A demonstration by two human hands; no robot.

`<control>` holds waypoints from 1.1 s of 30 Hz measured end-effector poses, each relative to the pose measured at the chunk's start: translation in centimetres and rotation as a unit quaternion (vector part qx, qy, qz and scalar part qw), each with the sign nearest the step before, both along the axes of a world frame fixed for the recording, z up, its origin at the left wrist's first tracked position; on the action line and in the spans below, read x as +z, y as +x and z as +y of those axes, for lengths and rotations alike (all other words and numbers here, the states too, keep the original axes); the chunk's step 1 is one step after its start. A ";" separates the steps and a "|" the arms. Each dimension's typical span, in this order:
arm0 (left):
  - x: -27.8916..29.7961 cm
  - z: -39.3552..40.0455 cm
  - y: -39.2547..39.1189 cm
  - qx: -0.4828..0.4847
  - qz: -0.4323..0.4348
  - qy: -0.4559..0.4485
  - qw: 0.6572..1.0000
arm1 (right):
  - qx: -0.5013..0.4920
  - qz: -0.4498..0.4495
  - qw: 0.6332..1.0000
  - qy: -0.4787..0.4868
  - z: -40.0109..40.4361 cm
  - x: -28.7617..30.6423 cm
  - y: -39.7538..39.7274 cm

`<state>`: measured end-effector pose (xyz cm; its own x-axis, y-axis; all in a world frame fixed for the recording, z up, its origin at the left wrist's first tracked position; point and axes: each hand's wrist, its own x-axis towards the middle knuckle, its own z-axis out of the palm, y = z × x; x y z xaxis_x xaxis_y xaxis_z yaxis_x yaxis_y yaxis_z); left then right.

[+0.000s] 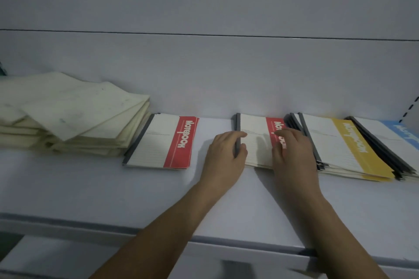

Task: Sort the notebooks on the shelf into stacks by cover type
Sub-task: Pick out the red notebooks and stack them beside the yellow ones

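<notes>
On the white shelf [158, 192] a red-banded notebook [163, 140] lies alone at centre left. To its right sits a second red-banded notebook stack [256, 140]. My left hand [226, 156] grips that stack's dark spine edge, thumb on the cover and fingers curled round the side. My right hand [292, 154] rests on its right part, covering most of the red band. Further right lies a stack topped by a yellow-banded notebook [344, 147], then a stack topped by a blue-banded notebook [394, 133], partly cut off by the frame edge.
A loose pile of cream-coloured sheets or cloths [68, 113] lies at the far left of the shelf. The grey back wall [204, 75] stands right behind the notebooks. A slotted upright [410, 108] marks the right end. The shelf's front edge [158, 231] runs below my forearms.
</notes>
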<state>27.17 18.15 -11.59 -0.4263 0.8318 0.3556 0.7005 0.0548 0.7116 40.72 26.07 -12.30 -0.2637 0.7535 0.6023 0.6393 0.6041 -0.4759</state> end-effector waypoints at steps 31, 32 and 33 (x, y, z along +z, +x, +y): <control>3.5 -21.2 -20.2 -0.048 -0.410 -0.083 0.907 | 0.143 -0.212 0.961 -0.107 -17.7 3.5 -14.9; 3.9 -21.3 -20.0 -0.072 -0.464 -0.086 0.879 | 0.141 -0.142 0.974 -0.101 -18.5 3.6 -14.7; 4.4 -21.3 -19.7 -0.100 -0.511 -0.092 0.849 | 0.140 -0.060 0.984 -0.095 -19.2 3.9 -14.6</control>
<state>7.48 -3.19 -7.15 -0.2773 0.9256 -0.2577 -0.2695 0.1825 0.9456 26.14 6.85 -8.43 -0.5377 0.7369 0.4097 0.5183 0.6722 -0.5287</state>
